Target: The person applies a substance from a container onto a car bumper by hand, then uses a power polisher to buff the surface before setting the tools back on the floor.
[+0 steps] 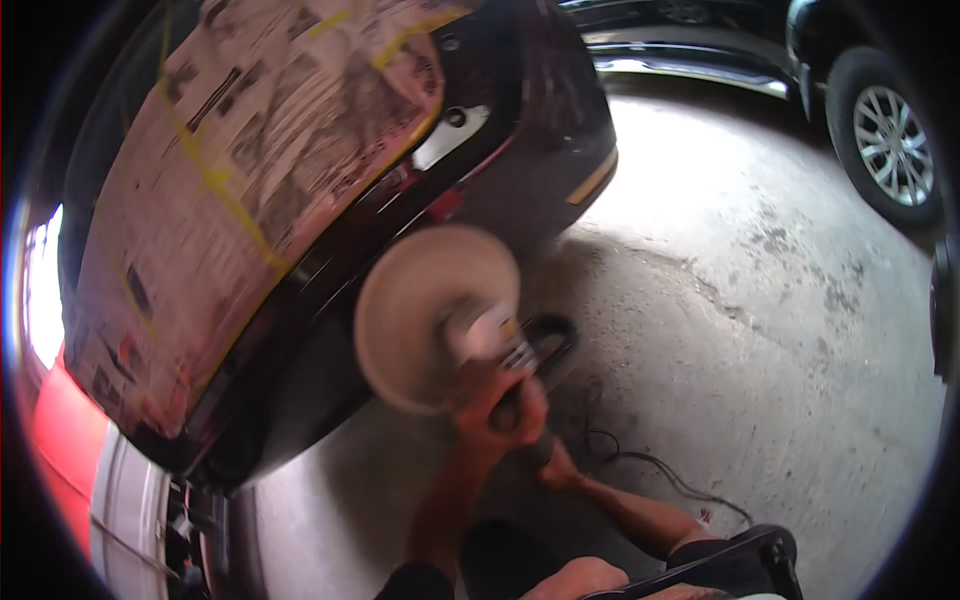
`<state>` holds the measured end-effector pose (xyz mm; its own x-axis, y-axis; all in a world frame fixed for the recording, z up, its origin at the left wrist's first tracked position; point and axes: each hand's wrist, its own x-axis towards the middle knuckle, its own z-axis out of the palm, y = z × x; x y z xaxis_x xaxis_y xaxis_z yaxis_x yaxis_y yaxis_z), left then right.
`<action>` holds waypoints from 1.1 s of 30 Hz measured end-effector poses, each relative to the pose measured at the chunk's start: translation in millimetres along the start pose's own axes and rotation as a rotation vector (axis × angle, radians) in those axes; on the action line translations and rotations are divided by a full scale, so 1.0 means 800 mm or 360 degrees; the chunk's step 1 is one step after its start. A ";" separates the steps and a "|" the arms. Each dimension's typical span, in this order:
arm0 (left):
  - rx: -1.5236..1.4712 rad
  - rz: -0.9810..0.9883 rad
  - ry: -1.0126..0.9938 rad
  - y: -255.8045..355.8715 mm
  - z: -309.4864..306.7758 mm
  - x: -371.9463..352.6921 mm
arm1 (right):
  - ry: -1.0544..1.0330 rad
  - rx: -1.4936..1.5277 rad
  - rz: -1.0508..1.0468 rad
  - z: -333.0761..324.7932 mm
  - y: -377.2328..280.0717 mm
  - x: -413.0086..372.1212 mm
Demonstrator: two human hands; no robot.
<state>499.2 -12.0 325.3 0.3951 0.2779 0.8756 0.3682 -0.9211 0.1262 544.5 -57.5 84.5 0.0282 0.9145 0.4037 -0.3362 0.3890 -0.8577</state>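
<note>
A polisher (pixel 512 352) with a large round pale pad (pixel 405 310) is in both my hands, in the middle of the view. The pad's rim overlaps the lower edge of the dark car body (pixel 330 400) in this view, and its face is blurred. My left hand (pixel 497 405) wraps round the polisher just behind the pad. Lower and to the right, my right hand (pixel 560 468) closes round its rear grip, partly hidden by the tool. Newspaper (pixel 230 200) held by yellow tape (pixel 235 210) covers the car's window above the pad.
A black cord (pixel 680 480) runs over the concrete floor (pixel 760 330) at the right. Another dark vehicle with a silver wheel (pixel 893 145) stands at upper right. Something red (pixel 70 440) is at the far left. A black frame (pixel 770 550) shows near my lap.
</note>
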 end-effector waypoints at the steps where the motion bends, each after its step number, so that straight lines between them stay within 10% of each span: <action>1: 0.0111 -0.0019 -0.0024 0.011 -0.011 -0.008 | -0.0168 0.0060 0.0191 0.011 -0.005 -0.010; 5: 0.0342 -0.0137 -0.0230 0.036 -0.026 -0.035 | -0.0586 0.0448 0.0865 0.046 -0.005 -0.055; 21: 0.0323 -0.0180 -0.0710 -0.009 0.200 0.035 | -0.0013 0.0820 0.0818 -0.054 0.003 0.008; 26: 0.0357 -0.0307 -0.0887 -0.016 0.161 0.009 | -0.0094 0.0601 0.1106 -0.016 0.026 -0.026; 28: 0.0339 -0.0322 -0.0852 -0.024 0.129 -0.024 | -0.0388 0.0067 0.0452 0.001 0.122 -0.078; 33: 0.0405 -0.0332 -0.0645 -0.024 0.033 -0.095 | -0.0686 0.0860 0.0785 0.078 0.056 -0.097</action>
<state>484.3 -8.6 244.4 0.5669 0.5781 0.5868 0.6470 -0.7534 0.1171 468.3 -117.9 34.6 -0.5639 0.8003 0.2035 -0.6226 -0.2501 -0.7415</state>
